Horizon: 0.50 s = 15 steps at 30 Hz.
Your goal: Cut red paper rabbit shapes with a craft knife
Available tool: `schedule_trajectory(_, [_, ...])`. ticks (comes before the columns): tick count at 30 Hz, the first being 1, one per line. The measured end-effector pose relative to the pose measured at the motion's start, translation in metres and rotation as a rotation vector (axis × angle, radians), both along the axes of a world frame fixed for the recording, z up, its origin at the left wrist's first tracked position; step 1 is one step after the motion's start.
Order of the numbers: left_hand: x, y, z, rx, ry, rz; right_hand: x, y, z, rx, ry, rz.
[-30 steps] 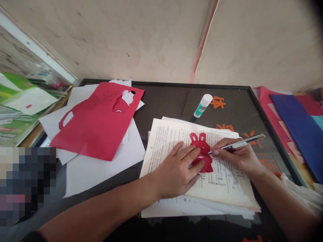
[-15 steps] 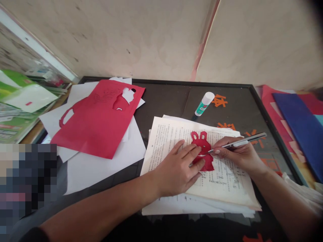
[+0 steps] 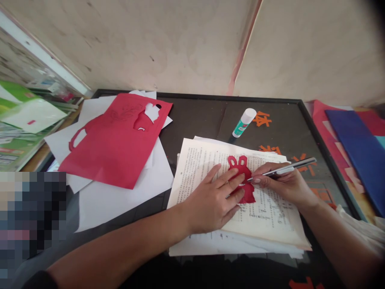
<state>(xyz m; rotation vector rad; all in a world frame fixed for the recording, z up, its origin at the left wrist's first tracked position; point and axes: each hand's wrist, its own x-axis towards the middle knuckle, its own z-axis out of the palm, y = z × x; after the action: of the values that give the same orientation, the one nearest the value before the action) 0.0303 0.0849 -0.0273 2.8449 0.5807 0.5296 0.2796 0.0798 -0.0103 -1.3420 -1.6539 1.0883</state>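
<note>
While the left hand (image 3: 218, 200) lies spread, touching red cutout (image 3: 248, 194), right grip (image 3: 282, 184) clamped around silver tool (image 3: 297, 165)

A hand could pass between the red sheet (image 3: 111, 148) and the obstructing glue stick (image 3: 244, 123)

Glue stick (image 3: 244, 123) on dark tabletop (image 3: 195, 120), blue sheet (image 3: 355, 154), beige wall (image 3: 180, 44)
</note>
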Motion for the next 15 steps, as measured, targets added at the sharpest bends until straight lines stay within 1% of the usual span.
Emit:
schedule_trajectory(5, [0.0003,0.0,-0.0013,-0.025,0.033,-0.009,0.0047,-0.0001,-0.0048,-0.053,0.07,0.0])
schedule_trajectory(9, [-0.0002,0.0003,-0.0011,-0.017,0.033,-0.014,0.0078,0.0,-0.0093,-0.05,0.154,-0.03])
schedule_trajectory(15, [-0.0008,-0.0001,-0.0013,-0.022,0.048,-0.01,0.0068,-0.0006,-0.0096,-0.03,0.153,-0.023])
